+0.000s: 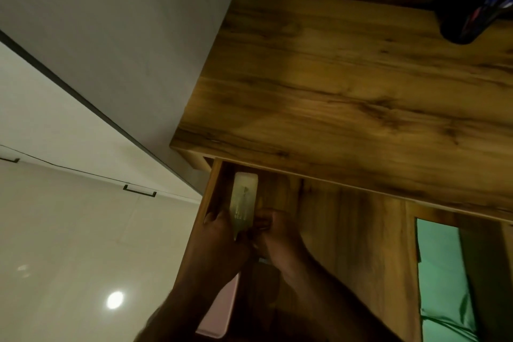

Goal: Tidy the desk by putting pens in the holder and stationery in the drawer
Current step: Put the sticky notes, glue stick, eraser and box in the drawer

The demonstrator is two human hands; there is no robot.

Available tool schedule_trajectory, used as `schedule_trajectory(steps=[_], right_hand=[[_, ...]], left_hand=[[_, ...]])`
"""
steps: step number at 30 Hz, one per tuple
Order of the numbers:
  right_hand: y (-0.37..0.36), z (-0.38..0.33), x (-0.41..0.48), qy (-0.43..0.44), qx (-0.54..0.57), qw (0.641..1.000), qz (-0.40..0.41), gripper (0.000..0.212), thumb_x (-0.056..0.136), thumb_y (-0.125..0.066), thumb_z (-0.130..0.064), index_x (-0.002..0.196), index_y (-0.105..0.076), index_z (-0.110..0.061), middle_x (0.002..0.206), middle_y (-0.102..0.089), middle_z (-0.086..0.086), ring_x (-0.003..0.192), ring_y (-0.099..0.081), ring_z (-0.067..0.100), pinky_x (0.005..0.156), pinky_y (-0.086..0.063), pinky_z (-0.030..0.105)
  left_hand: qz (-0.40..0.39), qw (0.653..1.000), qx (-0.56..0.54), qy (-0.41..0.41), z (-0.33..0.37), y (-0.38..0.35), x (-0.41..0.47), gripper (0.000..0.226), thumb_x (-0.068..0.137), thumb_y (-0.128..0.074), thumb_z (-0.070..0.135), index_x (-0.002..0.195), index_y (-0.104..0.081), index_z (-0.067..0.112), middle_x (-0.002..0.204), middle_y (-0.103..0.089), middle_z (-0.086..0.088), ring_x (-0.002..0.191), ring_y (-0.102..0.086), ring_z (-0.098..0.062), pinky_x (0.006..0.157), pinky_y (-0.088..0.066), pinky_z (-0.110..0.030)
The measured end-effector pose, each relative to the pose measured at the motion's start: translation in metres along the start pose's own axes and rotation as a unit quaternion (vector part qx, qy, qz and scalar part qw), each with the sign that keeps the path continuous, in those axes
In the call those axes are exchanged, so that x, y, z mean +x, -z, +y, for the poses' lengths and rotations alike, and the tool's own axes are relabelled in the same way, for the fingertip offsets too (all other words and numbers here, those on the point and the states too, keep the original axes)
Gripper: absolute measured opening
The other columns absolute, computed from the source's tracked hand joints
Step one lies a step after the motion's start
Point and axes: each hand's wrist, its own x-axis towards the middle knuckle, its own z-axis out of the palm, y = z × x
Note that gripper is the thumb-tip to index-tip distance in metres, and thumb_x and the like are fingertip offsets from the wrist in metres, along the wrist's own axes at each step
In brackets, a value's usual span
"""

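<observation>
Drawer stands pulled out below the worktop's near edge. Nearest the camera, both hands are inside it at its left side: left hand curled round the lower end of a pale flat rectangular item — blurred, kind not identifiable. Right hand is just beside it, fingers bent against the same item's lower right edge; whether it actually grips — cannot tell. At the worktop's far right corner lies a dark bundle.
</observation>
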Motion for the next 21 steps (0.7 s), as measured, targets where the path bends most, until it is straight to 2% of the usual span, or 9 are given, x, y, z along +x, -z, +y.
schedule_trajectory(steps=[3, 5, 8, 11, 13, 16, 19, 21], right_hand=[[-0.011, 0.002, 0.015, -0.027, 0.0, 1.0, 0.008, 0.027, 0.091, -0.067, -0.006, 0.094, -0.063, -0.033, 0.111, -0.072, 0.002, 0.105, -0.069, 0.022, 0.09, -0.06, 0.043], [-0.016, 0.005, 0.021, -0.028, 0.006, 1.0, 0.008, 0.025, 0.093, -0.062, -0.004, 0.098, -0.066, -0.029, 0.114, -0.071, 0.007, 0.109, -0.068, 0.027, 0.094, -0.058, 0.045], [-0.017, 0.009, 0.026, 0.027, -0.103, 0.994, 0.014, 0.023, 0.094, -0.06, -0.01, 0.114, -0.071, -0.015, 0.111, -0.072, 0.006, 0.105, -0.068, 0.024, 0.091, -0.056, 0.034], [-0.017, 0.009, 0.03, 0.037, -0.121, 0.992, 0.022, 0.026, 0.095, -0.058, -0.012, 0.119, -0.069, -0.012, 0.113, -0.071, 0.005, 0.106, -0.067, 0.023, 0.088, -0.053, 0.027], [-0.02, 0.011, 0.031, 0.026, -0.098, 0.995, 0.026, 0.024, 0.097, -0.055, -0.01, 0.118, -0.068, -0.012, 0.116, -0.07, 0.007, 0.108, -0.066, 0.024, 0.087, -0.051, 0.026], [-0.028, 0.014, 0.038, -0.015, 0.034, 0.999, 0.014, 0.021, 0.102, -0.048, -0.01, 0.104, -0.068, -0.016, 0.112, -0.07, 0.013, 0.107, -0.067, 0.031, 0.092, -0.057, 0.04], [-0.029, 0.018, 0.043, -0.024, 0.075, 0.997, 0.009, 0.02, 0.102, -0.048, -0.011, 0.109, -0.067, -0.01, 0.104, -0.068, 0.006, 0.107, -0.065, 0.031, 0.083, -0.055, 0.033], [-0.028, 0.017, 0.042, -0.027, 0.11, 0.994, -0.002, 0.021, 0.103, -0.047, -0.013, 0.108, -0.067, -0.009, 0.103, -0.068, 0.01, 0.105, -0.065, 0.031, 0.077, -0.053, 0.03]], left_hand=[[-0.043, 0.998, 0.034, 0.015, -0.007, -0.001, 0.012, 0.044, 0.078, -0.063, 0.027, 0.12, -0.058, 0.016, 0.111, -0.064, -0.003, 0.093, -0.067, -0.022, 0.074, -0.061, -0.038], [-0.053, 0.997, 0.047, 0.026, -0.012, -0.004, 0.02, 0.042, 0.077, -0.062, 0.02, 0.119, -0.057, 0.015, 0.108, -0.065, -0.005, 0.092, -0.067, -0.024, 0.073, -0.061, -0.04], [-0.051, 0.996, 0.066, 0.036, -0.015, -0.008, 0.026, 0.038, 0.083, -0.06, 0.018, 0.121, -0.056, 0.015, 0.116, -0.064, -0.007, 0.099, -0.065, -0.024, 0.08, -0.059, -0.038], [-0.059, 0.996, 0.055, 0.045, -0.012, -0.008, 0.027, 0.04, 0.089, -0.057, 0.015, 0.128, -0.052, 0.012, 0.125, -0.061, -0.011, 0.109, -0.063, -0.028, 0.087, -0.056, -0.037], [-0.066, 0.995, 0.05, 0.051, -0.011, -0.009, 0.029, 0.041, 0.091, -0.055, 0.016, 0.131, -0.049, 0.011, 0.127, -0.06, -0.013, 0.113, -0.062, -0.029, 0.091, -0.055, -0.037], [-0.075, 0.994, 0.04, 0.067, -0.007, -0.01, 0.03, 0.039, 0.095, -0.052, 0.02, 0.132, -0.047, 0.01, 0.128, -0.059, -0.014, 0.115, -0.06, -0.029, 0.094, -0.053, -0.035], [-0.077, 0.993, 0.014, 0.083, -0.004, -0.012, 0.031, 0.046, 0.095, -0.051, 0.021, 0.139, -0.042, 0.009, 0.133, -0.057, -0.016, 0.118, -0.059, -0.031, 0.095, -0.051, -0.034], [-0.073, 0.993, 0.001, 0.091, -0.004, -0.013, 0.032, 0.05, 0.094, -0.052, 0.019, 0.142, -0.04, 0.009, 0.136, -0.055, -0.017, 0.12, -0.057, -0.034, 0.098, -0.05, -0.039]])
